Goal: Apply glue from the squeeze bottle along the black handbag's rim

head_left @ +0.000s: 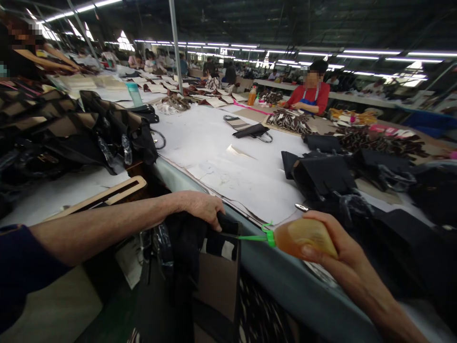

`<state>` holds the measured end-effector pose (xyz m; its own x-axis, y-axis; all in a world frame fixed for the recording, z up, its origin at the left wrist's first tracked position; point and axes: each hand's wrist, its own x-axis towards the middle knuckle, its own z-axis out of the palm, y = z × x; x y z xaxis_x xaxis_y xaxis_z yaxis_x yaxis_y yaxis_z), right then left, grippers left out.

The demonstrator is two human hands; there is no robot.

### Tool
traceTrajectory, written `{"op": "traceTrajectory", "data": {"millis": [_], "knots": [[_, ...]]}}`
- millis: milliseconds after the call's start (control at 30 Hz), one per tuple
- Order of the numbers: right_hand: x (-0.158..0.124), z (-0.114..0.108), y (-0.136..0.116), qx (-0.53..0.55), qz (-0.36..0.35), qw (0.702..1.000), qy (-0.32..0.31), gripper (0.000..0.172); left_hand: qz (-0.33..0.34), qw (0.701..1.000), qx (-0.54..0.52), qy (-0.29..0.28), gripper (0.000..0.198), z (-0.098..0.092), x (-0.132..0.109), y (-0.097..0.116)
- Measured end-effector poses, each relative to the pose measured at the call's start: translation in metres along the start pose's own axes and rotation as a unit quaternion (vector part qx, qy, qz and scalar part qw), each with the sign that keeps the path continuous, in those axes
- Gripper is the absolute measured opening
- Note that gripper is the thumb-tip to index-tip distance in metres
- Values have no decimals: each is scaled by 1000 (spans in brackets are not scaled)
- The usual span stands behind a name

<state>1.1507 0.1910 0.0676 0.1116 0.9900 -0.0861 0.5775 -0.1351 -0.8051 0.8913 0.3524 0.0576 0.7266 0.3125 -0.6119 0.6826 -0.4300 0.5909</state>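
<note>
My left hand (205, 208) is closed on the top edge of a black and taupe handbag (217, 281), which hangs at the near side of the table edge. Two pale patches show just under that edge. In my right hand (335, 243) lies a squeeze bottle (303, 237) of amber liquid, tipped on its side. Its green nozzle (253, 237) points left, and the tip reaches the bag's top edge beside my left fingers. Plastic-wrapped parts of the bag hang below my left wrist.
White paper covers the worktable (214, 147). Black bags stand in piles at left (117, 124) and right (328, 176). A handbag (246, 127) lies mid-table, and a teal cup (134, 94) stands farther back. A person in red (314, 93) works across the table.
</note>
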Motion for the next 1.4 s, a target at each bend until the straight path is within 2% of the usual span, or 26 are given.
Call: {"op": "traceTrajectory", "data": {"millis": [267,567,1100,1267,1400], "knots": [[-2,0,-2,-14,-4,1000,-15,46,-5,999,-35,-12,22,1,5,-7],[-4,1,8,-49,-20,998,-20,48,-4,998,-59,-29,23,-2,5,-9],[-21,7,14,-45,18,999,-18,49,10,998,-51,-28,23,-5,10,-13],[-27,7,10,-51,24,997,-51,49,6,1000,-25,-12,21,-6,8,-10],[-30,9,13,-48,19,997,-53,48,-8,999,-26,-20,25,-6,9,-10]]}}
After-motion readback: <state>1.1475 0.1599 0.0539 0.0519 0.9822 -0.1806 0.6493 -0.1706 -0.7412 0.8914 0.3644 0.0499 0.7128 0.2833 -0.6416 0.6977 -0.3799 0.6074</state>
